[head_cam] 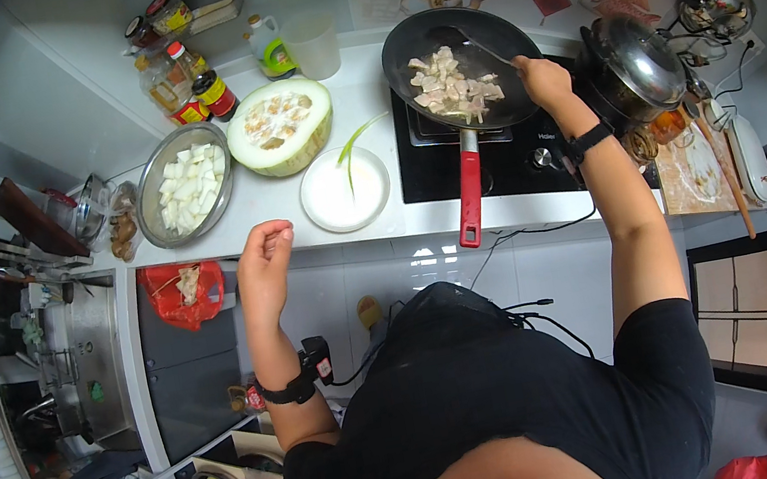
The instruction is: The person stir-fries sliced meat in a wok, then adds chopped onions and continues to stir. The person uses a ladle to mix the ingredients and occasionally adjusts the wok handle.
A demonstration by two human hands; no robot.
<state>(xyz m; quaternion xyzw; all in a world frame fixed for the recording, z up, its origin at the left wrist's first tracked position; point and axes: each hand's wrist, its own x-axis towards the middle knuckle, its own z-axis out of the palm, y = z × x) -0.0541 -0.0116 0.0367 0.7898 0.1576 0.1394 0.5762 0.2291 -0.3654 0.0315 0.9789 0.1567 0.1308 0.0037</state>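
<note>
My right hand is closed on the handle of a dark spatula, whose head rests inside a black frying pan. Pale chopped meat pieces lie in the pan, which sits on a black gas stove with its red handle pointing towards me. My left hand hangs at the counter's front edge with fingers curled, holding nothing. Nearby stand a white plate with a green scallion piece, a cut winter melon and a metal bowl of white melon cubes.
Right of the pan is a lidded pot; beyond it, a wooden board with a rolling pin. Sauce bottles and a plastic jug stand behind the melon. A red bag hangs below the counter; open drawers are at lower left.
</note>
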